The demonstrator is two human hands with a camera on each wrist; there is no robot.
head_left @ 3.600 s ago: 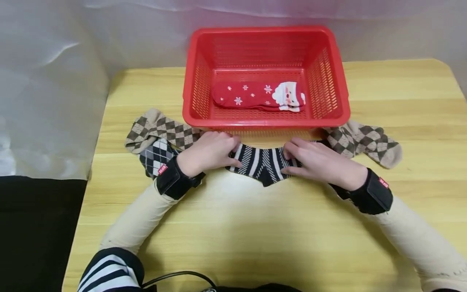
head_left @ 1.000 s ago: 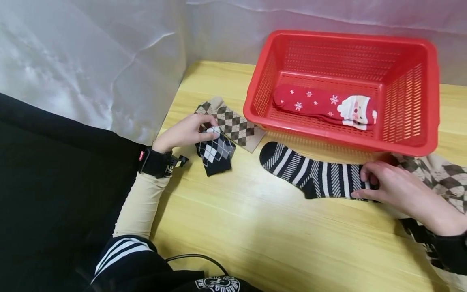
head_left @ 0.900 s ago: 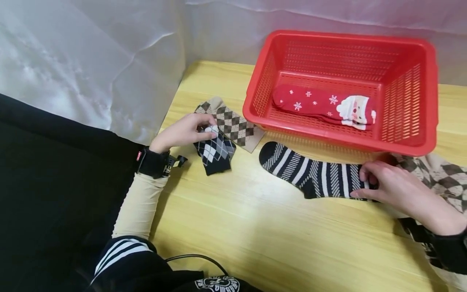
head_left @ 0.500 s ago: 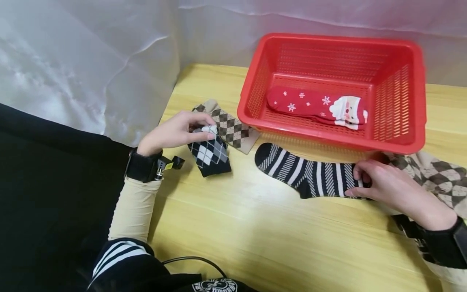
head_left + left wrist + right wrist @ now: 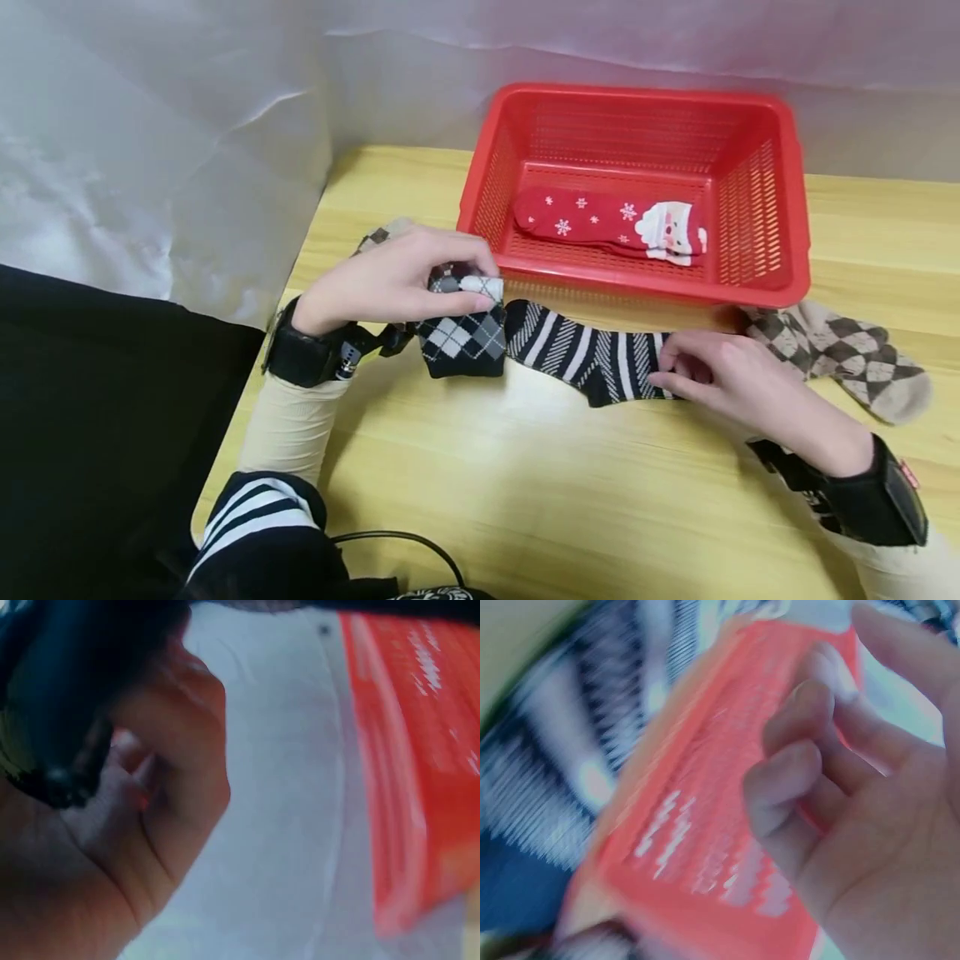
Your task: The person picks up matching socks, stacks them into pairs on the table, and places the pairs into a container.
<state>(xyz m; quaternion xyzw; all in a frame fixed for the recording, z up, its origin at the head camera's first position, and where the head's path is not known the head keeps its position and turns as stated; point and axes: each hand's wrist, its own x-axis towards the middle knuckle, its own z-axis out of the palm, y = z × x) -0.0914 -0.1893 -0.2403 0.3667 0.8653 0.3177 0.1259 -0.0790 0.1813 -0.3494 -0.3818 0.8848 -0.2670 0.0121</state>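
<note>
Argyle sock (image 5: 463, 343) looked light, floppy, best pinched at the fold. Left hand (image 5: 397, 277) pinched it near the red basket (image 5: 637, 286); right hand's (image 5: 750, 385) grip, couldn't tell.

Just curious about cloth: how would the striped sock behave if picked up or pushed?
The striped sock would probably droop when lifted: its knit looks soft. It is likely light, looking thin. Lying flat, it may bunch but hardly roll.
</note>
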